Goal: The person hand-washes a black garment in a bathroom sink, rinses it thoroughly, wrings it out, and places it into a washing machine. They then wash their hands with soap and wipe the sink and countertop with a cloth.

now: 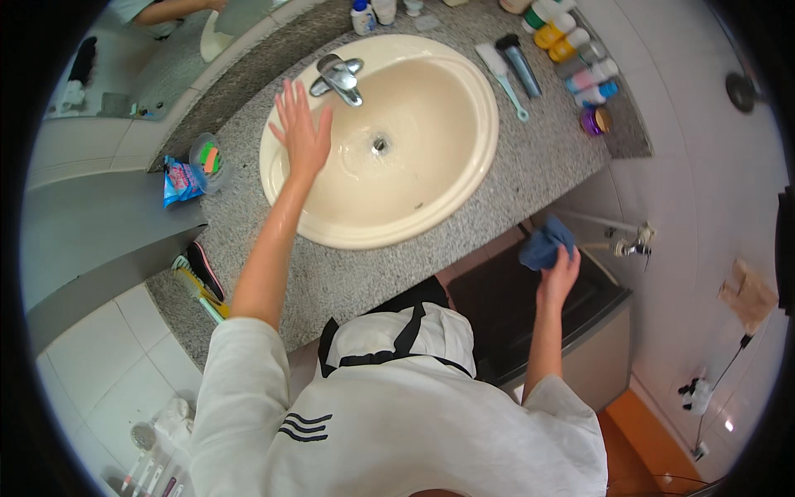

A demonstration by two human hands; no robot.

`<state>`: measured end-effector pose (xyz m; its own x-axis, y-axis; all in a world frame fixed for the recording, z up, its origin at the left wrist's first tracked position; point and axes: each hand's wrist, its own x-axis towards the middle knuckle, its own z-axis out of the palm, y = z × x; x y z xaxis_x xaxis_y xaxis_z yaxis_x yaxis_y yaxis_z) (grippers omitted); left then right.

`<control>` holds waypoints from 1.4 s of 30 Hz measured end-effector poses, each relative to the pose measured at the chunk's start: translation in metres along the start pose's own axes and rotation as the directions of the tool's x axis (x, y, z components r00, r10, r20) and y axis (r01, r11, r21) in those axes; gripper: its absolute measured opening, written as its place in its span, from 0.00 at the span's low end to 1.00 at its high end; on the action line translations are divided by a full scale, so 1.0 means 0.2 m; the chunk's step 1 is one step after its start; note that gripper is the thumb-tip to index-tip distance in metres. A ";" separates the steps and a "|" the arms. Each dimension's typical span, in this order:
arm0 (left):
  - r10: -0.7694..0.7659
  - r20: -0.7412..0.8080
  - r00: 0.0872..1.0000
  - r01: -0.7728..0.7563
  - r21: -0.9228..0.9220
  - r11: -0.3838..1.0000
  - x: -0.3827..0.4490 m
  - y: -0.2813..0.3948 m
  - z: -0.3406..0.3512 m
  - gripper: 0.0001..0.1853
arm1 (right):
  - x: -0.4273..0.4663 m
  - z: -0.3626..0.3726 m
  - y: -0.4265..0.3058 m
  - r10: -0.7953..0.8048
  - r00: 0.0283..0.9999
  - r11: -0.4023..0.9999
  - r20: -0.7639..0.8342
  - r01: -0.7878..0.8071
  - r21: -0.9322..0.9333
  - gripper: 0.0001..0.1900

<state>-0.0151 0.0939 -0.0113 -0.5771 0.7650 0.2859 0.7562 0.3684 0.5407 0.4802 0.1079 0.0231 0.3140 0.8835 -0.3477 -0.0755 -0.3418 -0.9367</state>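
Observation:
My left hand (302, 133) is spread flat over the left rim of a cream oval sink (481, 130), just left of the chrome faucet (338, 77); whether the palm touches the rim I cannot tell. Wet streaks and a few drops show in the basin around its metal drain (379, 145). Off the counter's front edge at the right, my right hand (558, 273) grips a crumpled blue cloth (546, 243) between thumb and fingers. The cloth hangs above a dark-topped appliance or bin (509, 304).
Several bottles (568, 46) and a purple jar (595, 121) line the right of the granite counter (348, 279), near a light-blue-handled brush (506, 81) and a grey-blue electric trimmer (522, 65). At left are a blue packet (180, 181), a clear bowl (208, 161) and brushes (202, 279). A valve (636, 242) projects from the wall.

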 end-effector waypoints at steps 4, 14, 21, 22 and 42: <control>-0.102 -0.042 0.994 0.103 0.012 0.995 -0.35 -0.10 -0.21 0.40 | 0.05 0.90 -0.11 -0.239 0.877 0.957 0.416 0.285 -0.050 0.19; -0.472 0.000 0.882 0.461 0.212 0.862 -0.77 -0.39 -0.40 0.37 | 0.04 2.57 -0.07 -0.241 0.175 0.412 0.955 0.909 -0.063 0.15; -0.471 0.000 0.882 0.456 0.254 0.853 -0.75 -0.44 -0.32 0.40 | 0.06 2.07 -0.13 -0.234 0.079 0.440 0.969 0.897 0.033 0.14; -0.485 0.012 0.874 0.467 0.253 0.847 -0.74 -0.43 -0.29 0.40 | 0.09 1.96 -0.16 -0.126 0.060 0.352 0.990 0.936 -0.012 0.14; -0.536 -0.031 0.844 0.508 0.368 0.779 -0.69 -0.42 -0.06 0.41 | 0.16 1.74 0.00 0.010 0.400 0.511 0.916 0.786 -0.349 0.14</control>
<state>-0.0031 -0.0491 -0.0860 -0.9016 0.4319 -0.0243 0.4093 0.8698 0.2757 0.1610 0.2484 -0.0015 -0.7422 0.6437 -0.1862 0.5386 0.4077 -0.7374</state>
